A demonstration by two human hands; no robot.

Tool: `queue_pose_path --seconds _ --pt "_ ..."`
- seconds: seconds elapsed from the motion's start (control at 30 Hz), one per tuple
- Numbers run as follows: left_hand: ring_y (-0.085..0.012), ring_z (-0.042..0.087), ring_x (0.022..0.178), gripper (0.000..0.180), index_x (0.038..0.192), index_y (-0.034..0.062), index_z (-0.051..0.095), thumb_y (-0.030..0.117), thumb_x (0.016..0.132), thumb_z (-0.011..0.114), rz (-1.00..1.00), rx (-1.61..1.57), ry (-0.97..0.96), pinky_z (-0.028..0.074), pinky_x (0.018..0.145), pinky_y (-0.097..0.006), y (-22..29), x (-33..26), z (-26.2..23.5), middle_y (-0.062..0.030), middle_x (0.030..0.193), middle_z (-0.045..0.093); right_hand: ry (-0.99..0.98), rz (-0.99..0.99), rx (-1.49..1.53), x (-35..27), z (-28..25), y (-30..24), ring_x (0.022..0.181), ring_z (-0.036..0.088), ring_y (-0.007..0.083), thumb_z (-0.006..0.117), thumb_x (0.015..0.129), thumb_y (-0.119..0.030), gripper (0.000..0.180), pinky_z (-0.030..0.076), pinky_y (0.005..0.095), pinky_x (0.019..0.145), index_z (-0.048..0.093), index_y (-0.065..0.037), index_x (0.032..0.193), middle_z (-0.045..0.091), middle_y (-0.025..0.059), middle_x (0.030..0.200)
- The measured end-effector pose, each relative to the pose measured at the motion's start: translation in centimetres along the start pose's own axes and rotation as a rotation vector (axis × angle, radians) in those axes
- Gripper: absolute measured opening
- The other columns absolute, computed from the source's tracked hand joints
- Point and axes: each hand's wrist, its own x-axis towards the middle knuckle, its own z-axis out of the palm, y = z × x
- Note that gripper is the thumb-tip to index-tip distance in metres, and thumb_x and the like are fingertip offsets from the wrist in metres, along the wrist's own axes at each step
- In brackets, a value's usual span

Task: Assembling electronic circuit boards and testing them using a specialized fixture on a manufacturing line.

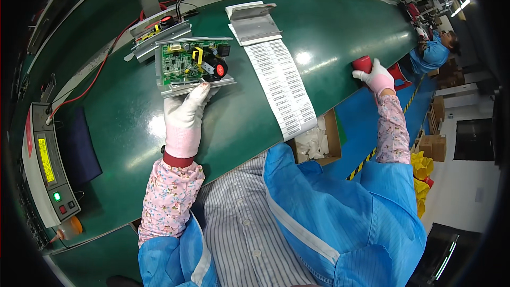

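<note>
My left hand (184, 116), in a white glove, grips a green circuit board (178, 66) by the metal channel along its near edge. Black and yellow parts and a red-topped round component sit on the board. At the table's right edge, my right hand (379, 79), also gloved, has its fingers closed around the side of a small red rounded object (363, 64), whose exact kind I cannot make out. Between the hands lies a long strip of printed white labels (280, 85), its far end under a grey metal plate (255, 24).
Another board in a metal frame (159, 36) lies beyond my left hand, near red and black wires. A test meter (50, 165) with a lit display stands at left. Below the label strip is a cardboard box (332, 138) of paper scraps. A co-worker (431, 54) sits far right.
</note>
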Motion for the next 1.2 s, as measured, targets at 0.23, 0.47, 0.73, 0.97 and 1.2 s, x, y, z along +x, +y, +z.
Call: queue_pose_path --seconds 0.23,0.47,0.73,0.97,1.2 --pt "-0.0221 0.070 0.097 0.037 0.128 -0.0041 0.058 -0.008 0.092 0.066 -0.004 0.019 0.010 0.056 0.094 -0.033 0.5 -0.2 0.4 -0.0143 0.114 0.070 -0.231 -0.052 0.201 0.2 -0.6 0.2 0.089 0.070 0.0336 0.083 0.074 -0.045 0.059 0.054 0.0372 0.085 0.065 -0.001 0.109 0.072 0.0164 0.093" --pt "-0.0148 0.069 0.088 0.035 0.120 -0.0025 0.063 -0.009 0.087 0.071 0.021 0.247 0.010 0.056 0.082 -0.024 0.6 -0.5 0.9 -0.0092 0.105 0.073 -0.230 -0.409 2.007 -9.4 -5.7 -12.3 0.119 0.061 0.0357 0.078 0.084 -0.030 0.065 0.053 0.0445 0.099 0.051 -0.002 0.136 0.059 0.0258 0.130" --pt "-0.0161 0.070 0.091 0.032 0.119 -0.0027 0.063 -0.006 0.088 0.070 -0.023 0.241 0.008 0.056 0.083 -0.025 0.2 -0.5 0.2 -0.0107 0.106 0.073 -0.036 -0.773 1.958 -18.9 -4.2 -22.5 0.113 0.063 0.0328 0.088 0.066 -0.006 0.079 0.053 0.0456 0.099 0.052 -0.006 0.137 0.060 0.0153 0.128" --pt "-0.0184 0.071 0.096 0.032 0.121 -0.0030 0.063 -0.006 0.090 0.068 -0.011 0.224 0.022 0.057 0.086 -0.026 -0.1 -0.7 0.1 -0.0123 0.111 0.074 0.083 -0.850 1.711 -19.2 -3.0 -22.9 0.116 0.060 0.0324 0.090 0.066 -0.007 0.078 0.052 0.0442 0.098 0.054 -0.008 0.135 0.056 0.0148 0.133" --pt "-0.0183 0.071 0.096 0.038 0.126 -0.0026 0.060 -0.007 0.089 0.069 -0.013 0.176 -0.002 0.056 0.087 -0.027 -0.3 -0.6 0.3 -0.0123 0.113 0.073 0.045 -0.820 1.761 -19.2 -3.5 -23.2 0.115 0.061 0.0306 0.089 0.067 -0.006 0.074 0.052 0.0426 0.096 0.056 -0.008 0.133 0.057 0.0150 0.132"
